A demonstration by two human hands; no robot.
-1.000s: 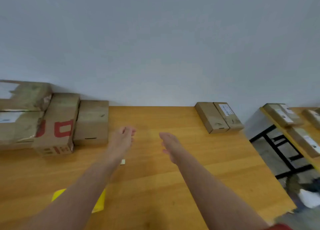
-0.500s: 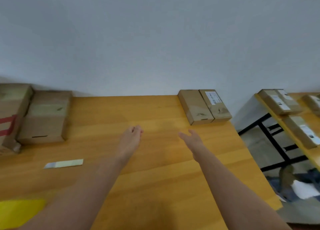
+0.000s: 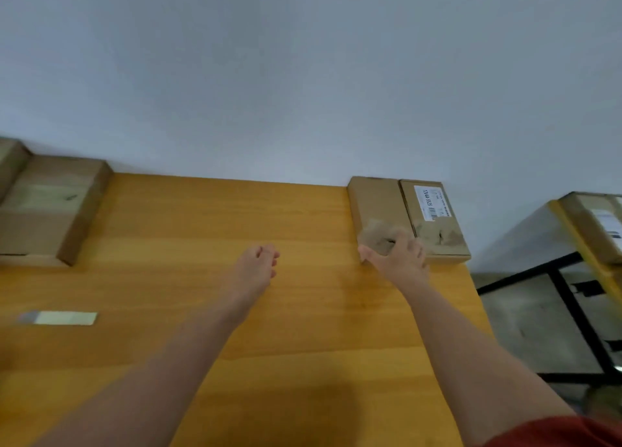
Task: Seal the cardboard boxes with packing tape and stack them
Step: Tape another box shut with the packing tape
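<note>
The right hand (image 3: 399, 261) grips, as far as the blur allows, the near end of the plain flat brown cardboard box (image 3: 377, 207). This box lies at the far right of the orange wooden table (image 3: 303, 312), touching a similar labelled cardboard box (image 3: 434, 217); the left hand (image 3: 255, 268) hovers over the table with loose fingers and holds nothing. No tape roll is in view and these two boxes lie side by side, so I judge that sealing and stacking them remain to do.

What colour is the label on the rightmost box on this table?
White label with black print and a barcode; it shows in the head view.
</note>
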